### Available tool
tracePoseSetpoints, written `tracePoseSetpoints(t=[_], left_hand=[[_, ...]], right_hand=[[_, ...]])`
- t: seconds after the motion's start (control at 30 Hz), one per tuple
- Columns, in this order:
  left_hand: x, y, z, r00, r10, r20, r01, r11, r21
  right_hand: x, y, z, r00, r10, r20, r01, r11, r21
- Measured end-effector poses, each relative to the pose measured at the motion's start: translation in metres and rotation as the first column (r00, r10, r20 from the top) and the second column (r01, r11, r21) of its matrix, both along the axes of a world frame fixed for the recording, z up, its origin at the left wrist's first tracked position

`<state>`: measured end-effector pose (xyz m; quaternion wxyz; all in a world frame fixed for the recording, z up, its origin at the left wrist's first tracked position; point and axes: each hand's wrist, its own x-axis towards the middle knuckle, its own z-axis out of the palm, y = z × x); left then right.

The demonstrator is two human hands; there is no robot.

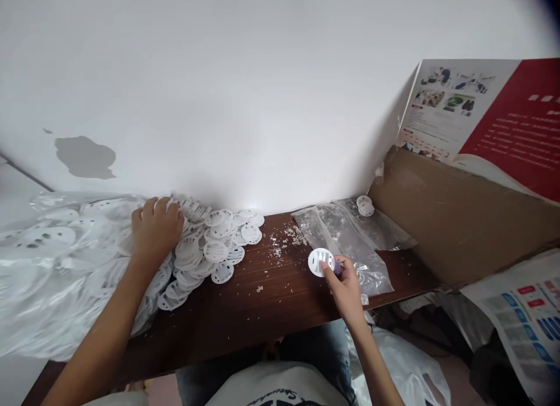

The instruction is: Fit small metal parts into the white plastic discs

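My right hand (345, 283) pinches a round white disc (315, 262) with slots, held over the right part of the dark wooden table. Something small and purple shows between the fingers behind the disc. My left hand (156, 231) rests on the heap of similar white discs (216, 251) at the left, its fingers curled down into it; whether it grips a disc is hidden. Beside that hand lies a big clear plastic bag (56, 289) full of discs.
Small white scraps (280, 242) are scattered over the table (227, 324). A flat clear plastic bag (341, 234) and two loose discs (364, 206) lie at the right, near a cardboard panel (464, 219). A white bag (402, 365) hangs below the table edge.
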<state>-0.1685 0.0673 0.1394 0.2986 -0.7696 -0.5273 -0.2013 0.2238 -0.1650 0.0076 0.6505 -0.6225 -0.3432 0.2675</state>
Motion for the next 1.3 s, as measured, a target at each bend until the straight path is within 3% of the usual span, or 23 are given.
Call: tracePoseSetpoints(t=[0.23, 0.47, 0.67, 0.97, 1.07, 1.17, 1.23, 1.3], left_hand=[[0.005, -0.009, 0.004, 0.99, 0.105, 0.094, -0.088, 0.982, -0.168], [0.003, -0.02, 0.007, 0.974, 0.218, -0.062, -0.227, 0.948, -0.223], [0.004, -0.018, 0.009, 0.972, 0.214, -0.102, -0.233, 0.939, -0.254], [0.016, -0.014, -0.003, 0.967, 0.255, 0.021, -0.241, 0.934, -0.264], [0.015, -0.019, 0.003, 0.974, 0.219, 0.066, -0.201, 0.958, -0.204], [0.029, -0.034, 0.006, 0.976, 0.119, 0.184, -0.1, 0.989, -0.111], [0.051, -0.052, -0.004, 0.951, -0.014, 0.309, 0.057, 0.99, -0.129], [0.082, -0.074, -0.026, 0.852, -0.183, 0.49, 0.341, 0.905, -0.255]], right_hand=[[-0.01, 0.008, 0.0, 0.997, 0.078, -0.012, -0.078, 0.997, -0.021], [-0.008, 0.005, -0.008, 0.997, 0.065, -0.039, -0.067, 0.995, -0.067], [-0.009, 0.005, -0.008, 0.997, 0.059, -0.051, -0.062, 0.995, -0.076], [-0.023, 0.008, -0.001, 0.994, 0.098, -0.048, -0.102, 0.992, -0.069], [-0.026, 0.009, -0.001, 0.994, 0.106, -0.036, -0.108, 0.993, -0.056], [-0.026, 0.016, 0.0, 0.988, 0.148, -0.037, -0.149, 0.988, -0.042], [-0.025, 0.024, 0.001, 0.979, 0.198, -0.039, -0.2, 0.979, -0.031], [-0.024, 0.035, 0.001, 0.966, 0.257, -0.039, -0.257, 0.966, -0.019]])
